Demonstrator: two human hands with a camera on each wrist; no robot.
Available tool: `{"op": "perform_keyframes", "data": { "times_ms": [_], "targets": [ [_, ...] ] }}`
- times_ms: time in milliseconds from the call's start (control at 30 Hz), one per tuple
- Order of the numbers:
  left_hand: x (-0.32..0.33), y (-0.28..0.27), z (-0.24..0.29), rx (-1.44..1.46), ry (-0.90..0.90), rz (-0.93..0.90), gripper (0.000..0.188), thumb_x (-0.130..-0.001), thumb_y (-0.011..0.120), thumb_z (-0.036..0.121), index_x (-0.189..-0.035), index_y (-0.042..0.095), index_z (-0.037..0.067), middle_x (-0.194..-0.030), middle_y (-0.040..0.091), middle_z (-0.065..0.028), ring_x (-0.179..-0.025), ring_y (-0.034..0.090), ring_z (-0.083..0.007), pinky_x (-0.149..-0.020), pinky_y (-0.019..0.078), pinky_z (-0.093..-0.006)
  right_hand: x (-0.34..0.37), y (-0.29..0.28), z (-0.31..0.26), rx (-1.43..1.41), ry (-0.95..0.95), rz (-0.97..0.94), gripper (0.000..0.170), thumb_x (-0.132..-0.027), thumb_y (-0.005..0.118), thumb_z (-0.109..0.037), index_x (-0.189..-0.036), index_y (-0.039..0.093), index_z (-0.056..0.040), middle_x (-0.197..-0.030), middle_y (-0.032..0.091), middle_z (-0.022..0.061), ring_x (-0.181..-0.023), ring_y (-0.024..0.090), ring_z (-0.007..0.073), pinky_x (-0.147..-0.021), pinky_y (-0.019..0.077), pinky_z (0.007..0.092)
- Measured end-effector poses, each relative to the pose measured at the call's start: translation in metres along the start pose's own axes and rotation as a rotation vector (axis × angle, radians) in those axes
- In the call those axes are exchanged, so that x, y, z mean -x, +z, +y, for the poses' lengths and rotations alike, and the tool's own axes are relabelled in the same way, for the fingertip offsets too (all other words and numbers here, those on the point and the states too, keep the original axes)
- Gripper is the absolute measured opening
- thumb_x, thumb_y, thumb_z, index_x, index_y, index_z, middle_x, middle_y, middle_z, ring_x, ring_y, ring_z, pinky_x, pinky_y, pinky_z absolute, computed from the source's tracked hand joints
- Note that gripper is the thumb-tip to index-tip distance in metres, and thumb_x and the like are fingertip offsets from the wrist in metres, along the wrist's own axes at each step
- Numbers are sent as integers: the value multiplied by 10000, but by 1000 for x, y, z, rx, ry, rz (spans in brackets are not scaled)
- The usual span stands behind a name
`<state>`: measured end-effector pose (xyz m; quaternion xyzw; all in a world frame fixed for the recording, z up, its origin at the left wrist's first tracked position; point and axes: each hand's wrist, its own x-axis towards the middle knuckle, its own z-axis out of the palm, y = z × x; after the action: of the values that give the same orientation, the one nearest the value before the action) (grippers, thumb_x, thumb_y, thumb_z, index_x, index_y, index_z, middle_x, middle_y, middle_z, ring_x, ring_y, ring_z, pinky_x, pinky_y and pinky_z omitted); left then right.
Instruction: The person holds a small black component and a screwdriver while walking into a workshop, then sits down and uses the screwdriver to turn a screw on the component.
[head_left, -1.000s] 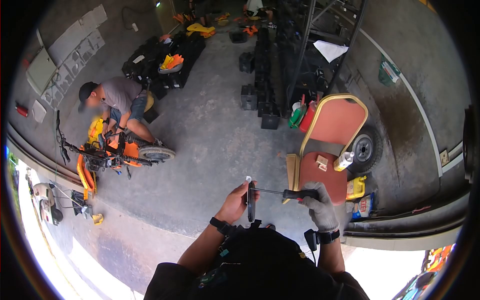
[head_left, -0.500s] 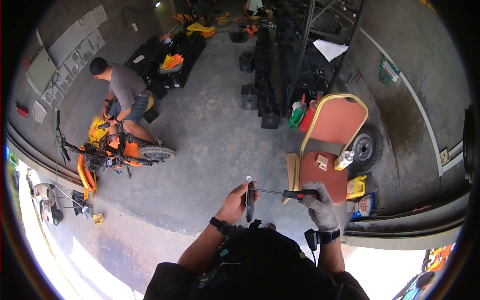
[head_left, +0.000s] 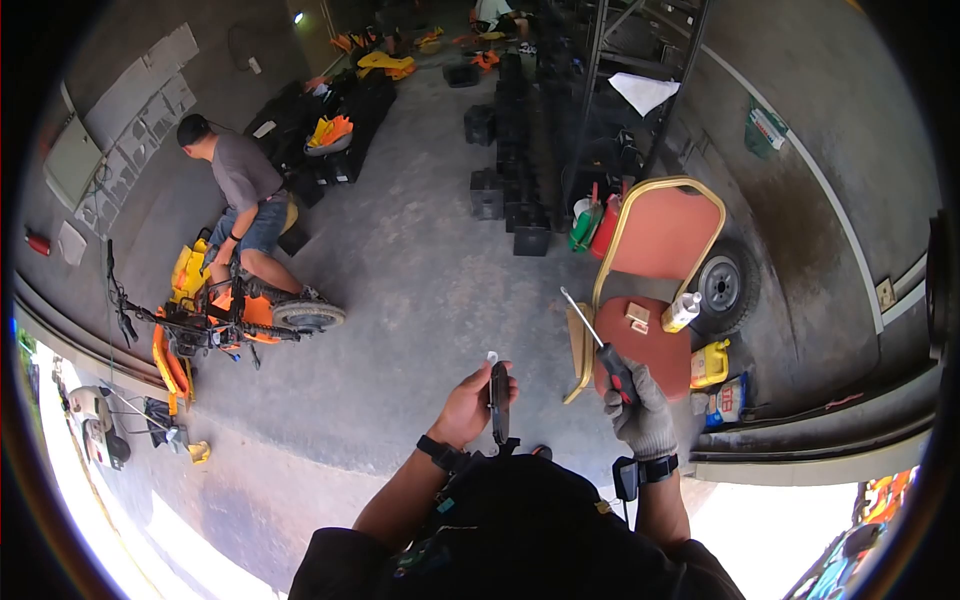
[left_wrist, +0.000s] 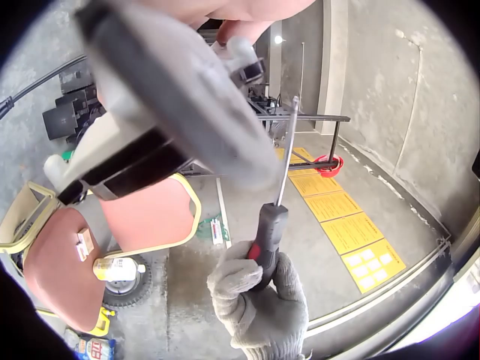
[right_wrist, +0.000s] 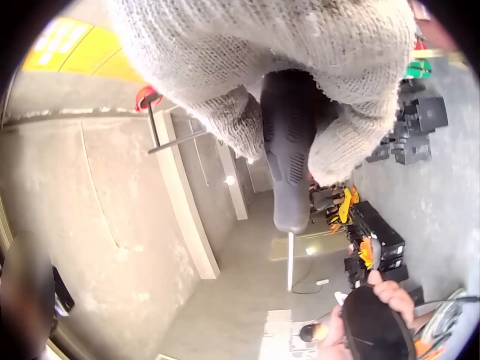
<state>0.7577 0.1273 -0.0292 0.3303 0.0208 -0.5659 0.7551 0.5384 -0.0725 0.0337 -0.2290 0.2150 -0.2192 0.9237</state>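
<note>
My bare left hand grips a dark, flat part with a small white piece at its top. In the left wrist view that part looks large and blurred, grey and white. My gloved right hand holds a screwdriver by its black and red handle, the shaft pointing up and away from the part. The right wrist view shows the glove wrapped around the handle, with the metal shaft beyond it.
A red chair with a bottle and small blocks on its seat stands at the right, beside a wheel. At the left a person sits by an orange bike. Black cases stand on the floor farther back.
The screwdriver has come away from the dark part and swung from level to pointing up and left. The seated person has straightened and turned the head. The head view has shifted slightly.
</note>
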Motion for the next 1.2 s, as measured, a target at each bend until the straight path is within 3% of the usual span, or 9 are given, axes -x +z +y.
{"op": "perform_keyframes", "data": {
  "times_ms": [100, 167, 267, 433, 500, 533, 767, 967, 1200],
  "targets": [
    [-3, 9, -3, -55, -20, -21, 442, -1069, 501, 372, -1267, 579, -15, -1053, 663, -137, -1001, 646, -261, -977, 514, -386, -1, 8, 2, 226, 61, -204, 587, -899, 764, -356, -1304, 538, 4, -1041, 646, 118, -829, 672, 225, -719, 582, 370],
    [-8, 16, -4, -80, -41, -39, 432, -1064, 520, 353, -1258, 578, -27, -1058, 664, -142, -995, 646, -266, -972, 513, -388, 0, 29, 8, 298, 60, -168, 568, -878, 774, -325, -1281, 542, 0, -1028, 640, 111, -823, 657, 208, -720, 557, 335],
    [-14, 24, -10, -90, -82, -63, 427, -1058, 536, 337, -1251, 575, -42, -1058, 664, -152, -993, 648, -271, -950, 516, -383, -12, 31, 15, 801, -42, -220, 225, -834, 703, -137, -989, 608, -6, -865, 615, 63, -782, 616, 178, -756, 505, 286],
    [-28, 41, -21, -212, -119, -63, 403, -1059, 534, 333, -1276, 582, -4, -1108, 672, -113, -1047, 633, -241, -969, 489, -381, -9, 66, 18, 1218, -164, 56, 311, -830, 767, -213, -1027, 612, -29, -841, 630, 36, -797, 641, 173, -740, 500, 322],
    [-31, 52, -28, -255, -120, -14, 396, -1061, 531, 330, -1291, 583, 12, -1141, 671, -95, -1076, 622, -228, -987, 475, -382, -16, 52, 25, 1336, -350, 71, 315, -847, 761, -221, -1040, 605, -27, -845, 647, 83, -798, 651, 189, -746, 506, 340],
    [-32, 58, -31, -272, -132, -7, 402, -1072, 501, 331, -1328, 571, 29, -1203, 655, -79, -1132, 596, -216, -1021, 446, -378, -18, 46, 24, 1398, -361, 71, 341, -866, 734, -260, -1062, 584, -25, -997, 641, 182, -926, 651, 397, -785, 517, 440],
    [-51, 71, -68, -373, -140, -31, 397, -1091, 440, 290, -1405, 525, 64, -1361, 590, -77, -1257, 535, -225, -1100, 388, -405, -11, 9, 9, 1536, -683, 44, 294, -838, 714, -174, -1046, 569, -24, -983, 604, 189, -933, 618, 413, -789, 506, 470],
    [-69, 96, -93, -483, -273, -57, 390, -1082, 461, 255, -1415, 514, 59, -1372, 574, -73, -1266, 524, -223, -1096, 393, -386, 8, -16, -16, 1565, -529, 180, 265, -839, 668, -141, -1052, 555, -31, -973, 629, 183, -964, 627, 414, -836, 510, 485],
    [-109, 127, -104, -639, -463, -183, 374, -1063, 521, 237, -1390, 534, 55, -1344, 578, -57, -1237, 527, -199, -1088, 399, -371, 11, -42, -25, 1545, -622, 422, 255, -871, 653, -164, -1063, 550, -32, -941, 633, 193, -915, 641, 410, -800, 522, 497]
  ]
}}
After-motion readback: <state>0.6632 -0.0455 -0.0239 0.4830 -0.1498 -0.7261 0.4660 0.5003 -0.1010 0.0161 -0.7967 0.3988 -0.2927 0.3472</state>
